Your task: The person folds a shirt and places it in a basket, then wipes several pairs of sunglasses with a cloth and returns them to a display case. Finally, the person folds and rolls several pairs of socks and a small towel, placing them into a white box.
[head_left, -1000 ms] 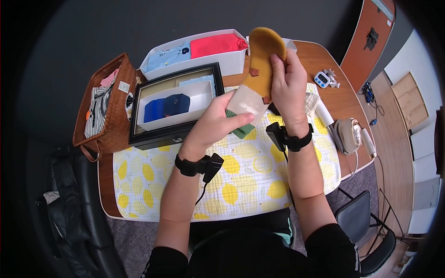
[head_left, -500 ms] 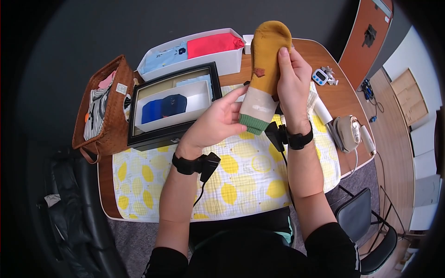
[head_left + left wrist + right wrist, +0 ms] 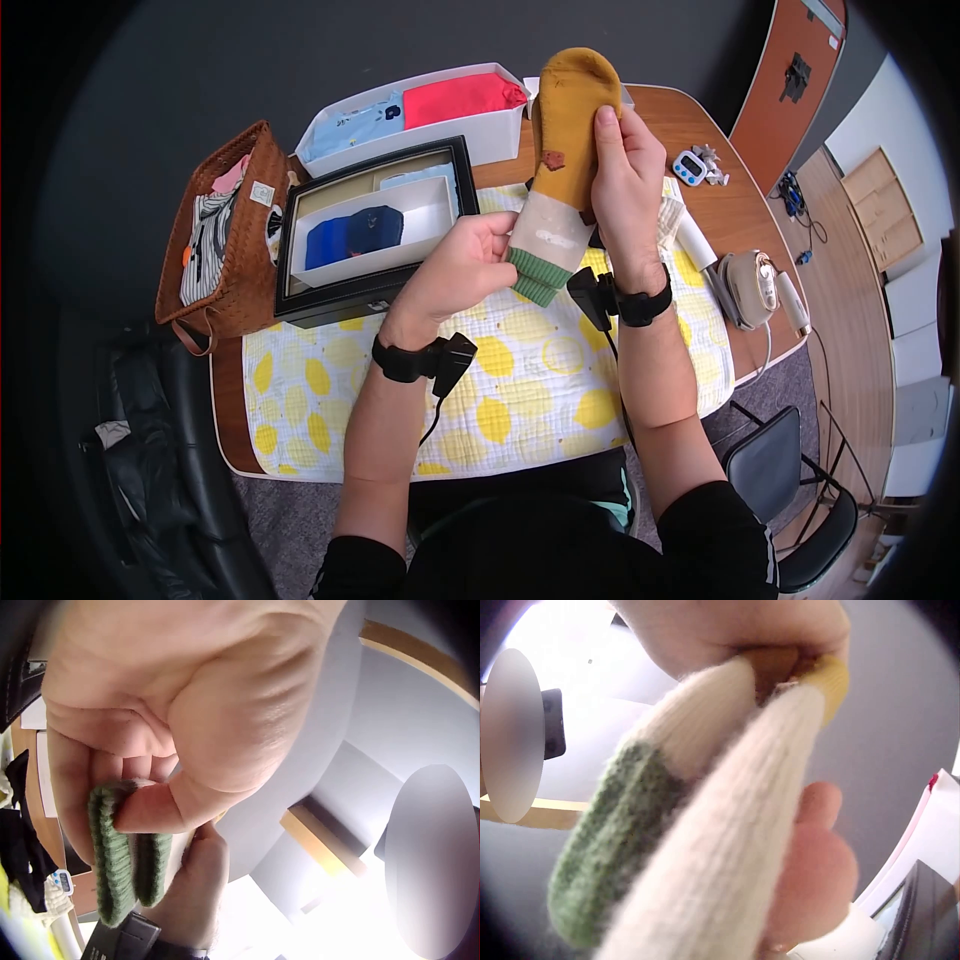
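Note:
A pair of socks (image 3: 578, 95), mustard yellow with a cream band and green ribbed cuffs, is held up over the table, toes pointing away. My right hand (image 3: 628, 190) grips the socks around the yellow foot, thumb on top. With my left hand (image 3: 455, 272) I pinch a green cuff (image 3: 112, 862) between thumb and fingers. Two green cuff layers hang side by side in the left wrist view. In the right wrist view the cream leg (image 3: 712, 832) of one sock lies in front of the other.
Left of the socks stands a black lidded case (image 3: 330, 302) with a white tray of folded blue fabric. Behind it is a white box (image 3: 490, 146) of folded clothes; a woven basket (image 3: 245, 240) sits farther left. A lemon-print cloth (image 3: 520, 420) covers the front; a timer (image 3: 689, 168) lies right.
The socks were turned and shifted upright, then tilted slightly. My left hand loosened from the cream and green part, then pinched the cuff again. My right hand kept its grip.

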Demonstrator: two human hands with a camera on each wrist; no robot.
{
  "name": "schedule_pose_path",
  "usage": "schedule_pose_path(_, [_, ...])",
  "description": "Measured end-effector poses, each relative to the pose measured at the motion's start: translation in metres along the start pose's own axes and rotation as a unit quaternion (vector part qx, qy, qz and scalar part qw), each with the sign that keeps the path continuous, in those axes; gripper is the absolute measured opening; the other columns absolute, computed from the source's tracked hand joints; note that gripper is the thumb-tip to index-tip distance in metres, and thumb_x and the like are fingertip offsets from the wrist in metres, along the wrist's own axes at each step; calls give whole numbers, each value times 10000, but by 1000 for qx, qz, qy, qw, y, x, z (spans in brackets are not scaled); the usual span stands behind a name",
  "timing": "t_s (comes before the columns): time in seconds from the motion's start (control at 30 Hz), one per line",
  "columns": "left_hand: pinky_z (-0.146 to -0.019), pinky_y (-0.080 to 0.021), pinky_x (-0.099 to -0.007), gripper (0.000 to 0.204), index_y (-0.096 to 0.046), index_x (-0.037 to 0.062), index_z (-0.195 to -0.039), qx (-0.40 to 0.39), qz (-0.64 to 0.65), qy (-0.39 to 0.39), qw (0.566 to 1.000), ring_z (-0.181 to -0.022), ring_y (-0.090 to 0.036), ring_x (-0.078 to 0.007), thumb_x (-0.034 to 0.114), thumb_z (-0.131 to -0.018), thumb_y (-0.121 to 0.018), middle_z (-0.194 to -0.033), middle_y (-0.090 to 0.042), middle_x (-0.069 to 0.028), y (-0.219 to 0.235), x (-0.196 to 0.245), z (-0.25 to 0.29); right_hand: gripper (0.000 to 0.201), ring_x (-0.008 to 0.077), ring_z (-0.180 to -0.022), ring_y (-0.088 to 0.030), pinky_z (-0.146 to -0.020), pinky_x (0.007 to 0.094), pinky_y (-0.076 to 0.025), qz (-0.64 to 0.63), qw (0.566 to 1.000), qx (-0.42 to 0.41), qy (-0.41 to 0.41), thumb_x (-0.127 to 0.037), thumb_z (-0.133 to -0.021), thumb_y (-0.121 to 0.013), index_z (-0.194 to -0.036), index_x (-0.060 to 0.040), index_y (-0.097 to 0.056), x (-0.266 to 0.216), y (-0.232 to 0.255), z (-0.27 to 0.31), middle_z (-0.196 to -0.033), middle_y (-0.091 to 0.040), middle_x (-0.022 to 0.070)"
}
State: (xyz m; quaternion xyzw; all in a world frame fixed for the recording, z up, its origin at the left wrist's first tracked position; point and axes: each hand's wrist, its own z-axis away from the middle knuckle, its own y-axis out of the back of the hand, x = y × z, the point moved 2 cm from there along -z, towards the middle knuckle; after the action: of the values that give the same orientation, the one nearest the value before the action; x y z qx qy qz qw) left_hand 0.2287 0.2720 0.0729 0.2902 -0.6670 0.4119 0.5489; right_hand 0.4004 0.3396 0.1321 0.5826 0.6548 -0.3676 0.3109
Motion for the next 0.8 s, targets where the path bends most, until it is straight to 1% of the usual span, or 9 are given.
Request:
schedule_pose_path(0.17, [-1059,-478,-319,630,-450,-54,-1429,-13,-34,-9,999,-1239,-605,-171,-174,-817,-541,-1335,-614,-113,-9,9,3,315,68,-728,-612,-642,241,-500,8,1000,11,26,-218,-1085,-495,-1094,49,-663,0,-4,1,-826,-689,42])
schedule_pose_path(0.23, [-1104,-421,-314,728,-337,-42,-1504,-49,-25,-43,998,-1331,-511,-159,-140,-830,-594,-1425,-513,-116,-17,16,8,286,63,-724,-607,-633,235,-492,30,998,20,44,-198,-1077,-511,-1092,41,-666,0,-5,2,-825,-687,35])
schedule_pose_path(0.27, [-1104,-421,-314,728,-337,-42,-1504,-49,-24,-43,998,-1331,-511,-159,-140,-830,-594,-1425,-513,-116,-18,15,7,286,63,-724,-607,-633,235,-492,30,998,19,44,-198,-1077,-511,-1092,41,-666,0,-6,3,-825,-687,35])
schedule_pose_path(0.33, [-1032,-482,-310,684,-288,-30,-1507,8,23,-117,993,-1234,-572,-141,-122,-897,-582,-1351,-554,-112,-19,15,4,290,53,-810,-599,-702,217,-494,6,1000,-8,12,-209,-1071,-543,-1136,46,-666,1,-10,7,-910,-692,29])
schedule_pose_path(0.43, [-1078,-421,-298,624,-292,-28,-1526,80,17,-95,992,-1330,-478,-142,-5,-975,-582,-1444,-466,-100,-18,18,2,285,53,-826,-607,-711,215,-495,49,997,-60,2,-195,-1064,-550,-1157,46,-669,-1,-23,14,-912,-701,42])
schedule_pose_path(0.47, [-1058,-433,-293,486,-349,-22,-1499,105,-17,-107,988,-1286,-513,-141,57,-1046,-506,-1407,-509,-91,-18,18,2,293,62,-852,-616,-742,232,-508,57,995,-79,-20,-179,-1061,-545,-1205,49,-662,-1,-28,17,-919,-711,54])
schedule_pose_path(0.6, [-1042,-441,-288,349,-449,-20,-1406,147,-17,-139,979,-1195,-551,-113,106,-1080,-456,-1302,-581,-88,-7,7,-2,322,83,-891,-624,-793,263,-523,91,987,-133,-30,-154,-1065,-521,-1282,56,-631,11,-42,24,-957,-724,74])
schedule_pose_path(0.73, [-1030,-453,-287,354,-446,-18,-1409,173,-8,-159,972,-1194,-564,-115,86,-1071,-470,-1302,-594,-91,-6,9,-4,302,78,-878,-620,-782,255,-520,105,986,-131,-26,-143,-1062,-525,-1249,63,-641,12,-45,27,-950,-724,73])
schedule_pose_path(0.8, [-976,-497,-276,393,-442,-17,-1409,163,13,-141,976,-1131,-616,-127,43,-1032,-540,-1254,-628,-93,-6,12,-3,273,80,-863,-624,-772,250,-521,111,988,-101,-29,-133,-1053,-542,-1204,66,-652,13,-43,27,-937,-721,73])
